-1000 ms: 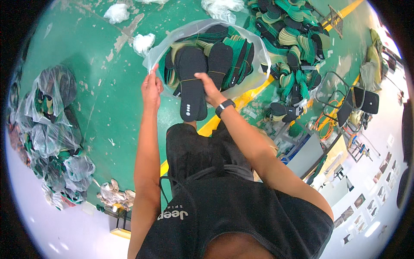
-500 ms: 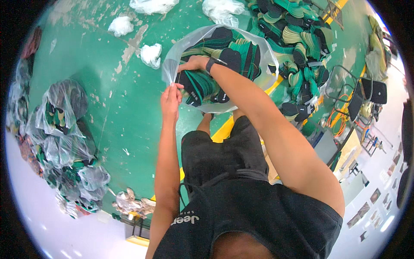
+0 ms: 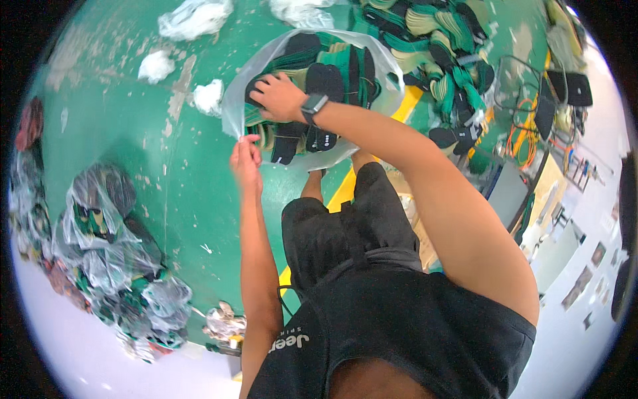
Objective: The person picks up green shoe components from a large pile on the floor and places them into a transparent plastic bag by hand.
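Observation:
A wide clear plastic bag (image 3: pixel 232 110) stands open in front of me, packed with stacked bundles of insoles (image 3: pixel 325 83) in black, green and cream. My left hand (image 3: pixel 247 159) pinches the bag's rim at its near left side. Inside the bag, my right hand (image 3: pixel 280 98) lies over an insole bundle at the left, its fingers spread across the top. A dark watch is on the right wrist. The palm hides part of the bundle underneath, and the bag's bottom is out of sight.
More insole bundles (image 3: pixel 438 46) are heaped on the floor at the far right. Crumpled white plastic bags (image 3: pixel 196 18) lie far left. Filled clear bags (image 3: pixel 106 219) line the left side. A black-seated metal-frame chair (image 3: pixel 570 88) and orange cable (image 3: pixel 525 136) are on the right.
My right hand has moved from beside the rim onto the insole bundle, spreading its fingers. My left hand still pinches the rim. Bag and hands have shifted left in view.

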### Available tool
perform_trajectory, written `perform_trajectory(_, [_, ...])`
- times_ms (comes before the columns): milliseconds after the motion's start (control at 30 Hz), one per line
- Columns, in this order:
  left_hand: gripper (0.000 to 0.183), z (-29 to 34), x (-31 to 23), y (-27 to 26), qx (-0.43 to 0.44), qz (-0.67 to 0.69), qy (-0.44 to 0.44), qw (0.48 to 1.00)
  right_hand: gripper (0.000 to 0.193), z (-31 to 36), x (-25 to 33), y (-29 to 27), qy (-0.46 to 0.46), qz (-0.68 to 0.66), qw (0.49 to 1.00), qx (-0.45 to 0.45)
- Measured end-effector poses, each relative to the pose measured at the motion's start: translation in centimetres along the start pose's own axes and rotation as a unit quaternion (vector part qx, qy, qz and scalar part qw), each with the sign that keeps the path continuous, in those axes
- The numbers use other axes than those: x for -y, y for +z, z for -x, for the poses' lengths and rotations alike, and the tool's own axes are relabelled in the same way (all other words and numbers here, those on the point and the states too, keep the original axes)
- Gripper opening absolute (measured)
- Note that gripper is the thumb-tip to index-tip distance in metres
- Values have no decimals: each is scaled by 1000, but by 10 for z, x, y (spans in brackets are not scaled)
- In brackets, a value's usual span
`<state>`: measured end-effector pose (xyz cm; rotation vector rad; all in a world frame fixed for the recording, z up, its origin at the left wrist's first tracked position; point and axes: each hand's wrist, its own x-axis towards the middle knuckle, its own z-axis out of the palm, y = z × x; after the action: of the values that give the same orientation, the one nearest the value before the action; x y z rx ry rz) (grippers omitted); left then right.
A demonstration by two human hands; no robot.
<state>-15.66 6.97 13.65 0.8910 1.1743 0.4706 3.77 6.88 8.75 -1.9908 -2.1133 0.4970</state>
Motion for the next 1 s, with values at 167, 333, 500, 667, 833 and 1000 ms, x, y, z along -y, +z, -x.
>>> perform_trajectory(167, [32,5,-3,2,25,-10,-9,1000,48,-2,-54,10,71,1,997,-6])
perform_trajectory(333, [30,5,0,10,8,-2,-10,1000,46,11,-8,14,203,-16,976,-80])
perform_trajectory(500, [25,2,2,4,-39,28,2,999,51,10,37,13,180,34,966,-182])
perform_trajectory(667, [24,10,14,-3,-34,13,-13,999,85,20,26,45,200,6,973,-117])
perform_trajectory(833, [18,9,20,8,52,-33,-15,998,77,30,-31,46,252,-133,949,-134])
perform_trajectory(1000, [23,12,33,-24,44,-46,-17,998,76,145,0,-47,263,-115,895,-343])
